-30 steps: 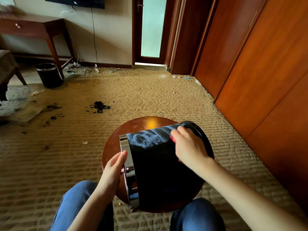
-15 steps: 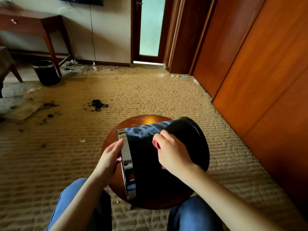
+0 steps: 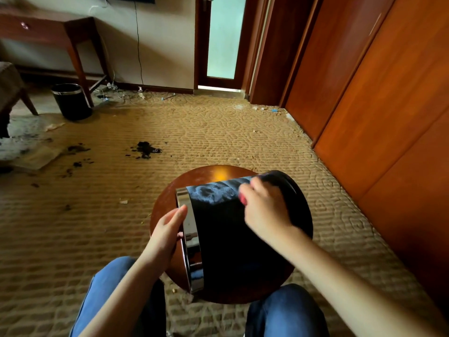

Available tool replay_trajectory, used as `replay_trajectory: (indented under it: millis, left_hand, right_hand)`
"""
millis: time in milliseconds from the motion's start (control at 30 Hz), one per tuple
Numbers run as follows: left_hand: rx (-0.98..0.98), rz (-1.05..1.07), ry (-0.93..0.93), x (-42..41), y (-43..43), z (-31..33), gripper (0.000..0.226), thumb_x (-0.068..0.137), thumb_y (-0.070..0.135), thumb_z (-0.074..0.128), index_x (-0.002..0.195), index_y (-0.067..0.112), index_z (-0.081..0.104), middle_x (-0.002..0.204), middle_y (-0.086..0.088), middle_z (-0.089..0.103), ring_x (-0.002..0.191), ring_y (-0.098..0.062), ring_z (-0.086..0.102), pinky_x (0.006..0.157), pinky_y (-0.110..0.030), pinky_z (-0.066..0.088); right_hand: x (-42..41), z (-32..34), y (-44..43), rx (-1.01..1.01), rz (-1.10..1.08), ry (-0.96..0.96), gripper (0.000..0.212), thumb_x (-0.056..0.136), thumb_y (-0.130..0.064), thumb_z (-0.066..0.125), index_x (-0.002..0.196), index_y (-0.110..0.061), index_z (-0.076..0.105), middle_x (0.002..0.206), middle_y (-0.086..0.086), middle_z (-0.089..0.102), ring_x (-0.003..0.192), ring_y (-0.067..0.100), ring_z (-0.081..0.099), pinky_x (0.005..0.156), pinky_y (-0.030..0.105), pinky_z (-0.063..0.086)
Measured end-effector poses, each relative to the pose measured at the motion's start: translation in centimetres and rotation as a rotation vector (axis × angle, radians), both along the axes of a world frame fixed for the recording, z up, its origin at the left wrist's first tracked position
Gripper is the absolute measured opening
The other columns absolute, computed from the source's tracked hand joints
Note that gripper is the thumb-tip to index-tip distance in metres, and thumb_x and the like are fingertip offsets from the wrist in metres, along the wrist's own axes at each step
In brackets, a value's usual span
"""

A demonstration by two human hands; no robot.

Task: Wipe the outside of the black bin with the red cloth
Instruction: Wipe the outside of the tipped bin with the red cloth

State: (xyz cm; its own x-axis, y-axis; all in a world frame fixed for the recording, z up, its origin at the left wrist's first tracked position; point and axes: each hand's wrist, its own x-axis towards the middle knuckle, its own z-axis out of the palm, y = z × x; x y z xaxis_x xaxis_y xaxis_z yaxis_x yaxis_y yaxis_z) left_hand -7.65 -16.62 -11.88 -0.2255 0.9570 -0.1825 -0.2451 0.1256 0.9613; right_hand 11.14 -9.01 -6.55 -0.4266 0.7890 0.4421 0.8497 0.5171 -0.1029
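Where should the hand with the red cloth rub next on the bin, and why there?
Probably slide the right hand with the red cloth left, toward the chrome rim. A cloudy grey patch shows there on the black bin, which lies on its side, and the left hand rests on the rim to steady it.

The black bin (image 3: 223,239) lies on its side on the round wooden surface (image 3: 194,177), with its shiny chrome rim band facing left and its base turned away to the right. A pale, dusty smear shows on its upper wall near the rim. Only a small edge of the red cloth (image 3: 243,199) is visible, bunched under the right hand (image 3: 264,210) against the bin's upper side.
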Motion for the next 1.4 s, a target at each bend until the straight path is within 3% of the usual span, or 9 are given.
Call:
replay_trajectory:
  millis: [200,467,600,833,967,1067,1133,1300,1400]
  left_hand:
    - [0.024,0.012,0.009,0.4,0.0,0.4,0.03,0.097,0.032,0.044,0.103,0.015,0.068,0.097,-0.008,0.074,0.09,-0.021,0.067,0.07,-0.026,0.05]
    - [0.015,-0.135,0.081,0.3,-2.4,-0.7,0.042,0.079,0.06,0.056,0.099,0.026,0.072,0.102,-0.005,0.073,0.097,-0.02,0.068,0.091,-0.04,0.045]
    - [0.011,-0.069,0.028,0.0,-0.9,-0.2,0.034,0.09,0.044,0.056,0.102,0.015,0.069,0.097,-0.005,0.074,0.089,-0.017,0.068,0.079,-0.033,0.045]
    - [-0.033,-0.024,-0.078,-0.4,1.2,0.7,0.03,0.1,0.029,0.042,0.103,0.015,0.068,0.094,-0.01,0.072,0.082,-0.02,0.065,0.069,-0.031,0.048]
    - [-0.016,-0.063,-0.005,0.3,-0.6,0.0,0.033,0.093,0.039,0.045,0.106,0.019,0.069,0.104,-0.005,0.073,0.094,-0.018,0.066,0.082,-0.035,0.044]
    - [-0.013,-0.121,0.043,0.4,-1.9,-0.6,0.036,0.089,0.046,0.051,0.104,0.019,0.07,0.103,-0.005,0.073,0.096,-0.02,0.066,0.088,-0.039,0.041]
    - [-0.019,-0.13,0.046,0.0,-2.0,-0.6,0.036,0.089,0.049,0.056,0.1,0.018,0.071,0.099,-0.006,0.073,0.094,-0.02,0.065,0.086,-0.038,0.041]
    - [-0.019,-0.06,0.032,-0.2,-0.5,-0.2,0.029,0.096,0.038,0.048,0.098,0.019,0.07,0.096,-0.005,0.074,0.092,-0.018,0.065,0.08,-0.035,0.044]
    - [-0.031,-0.047,0.055,-0.6,0.3,0.0,0.03,0.098,0.033,0.044,0.092,0.02,0.071,0.089,-0.001,0.073,0.086,-0.015,0.065,0.079,-0.034,0.044]
  right_hand:
    - [-1.3,-1.8,-4.3,0.03,0.275,-0.056,0.03,0.065,-0.008,0.04,0.083,-0.02,0.061,0.08,0.001,0.053,0.068,0.024,0.052,0.06,0.034,0.039]
    - [6.0,1.1,4.8,-0.101,-0.316,-0.247,0.017,0.081,-0.006,0.052,0.094,-0.016,0.059,0.099,0.009,0.051,0.093,0.033,0.053,0.079,0.041,0.037]
    - [1.5,-0.2,1.0,0.095,-0.132,-0.129,0.013,0.062,-0.003,0.056,0.071,-0.011,0.058,0.074,0.011,0.052,0.064,0.033,0.055,0.054,0.037,0.041]
    - [-4.5,-2.5,-5.7,0.145,0.346,-0.078,0.019,0.074,-0.012,0.046,0.085,-0.018,0.061,0.082,0.004,0.053,0.069,0.026,0.05,0.057,0.033,0.038]
    - [1.9,0.2,1.6,0.067,-0.024,-0.132,0.021,0.072,-0.005,0.045,0.083,-0.015,0.059,0.082,0.009,0.052,0.066,0.032,0.056,0.054,0.034,0.036]
    - [6.5,1.5,5.0,-0.098,-0.307,-0.27,0.022,0.084,-0.005,0.046,0.101,-0.015,0.055,0.102,0.009,0.048,0.089,0.033,0.053,0.071,0.037,0.035]
    - [6.1,1.1,4.6,-0.081,-0.252,-0.28,0.023,0.084,-0.003,0.043,0.101,-0.012,0.055,0.103,0.011,0.048,0.094,0.034,0.049,0.077,0.041,0.036]
    - [-0.4,-0.5,-1.5,0.085,0.179,-0.12,0.029,0.069,-0.013,0.032,0.08,-0.015,0.059,0.079,0.008,0.053,0.065,0.031,0.054,0.054,0.036,0.044]
    - [-3.1,-1.4,-5.2,0.047,0.455,-0.148,0.025,0.071,-0.009,0.055,0.094,-0.017,0.061,0.088,0.006,0.056,0.072,0.026,0.053,0.059,0.033,0.044]
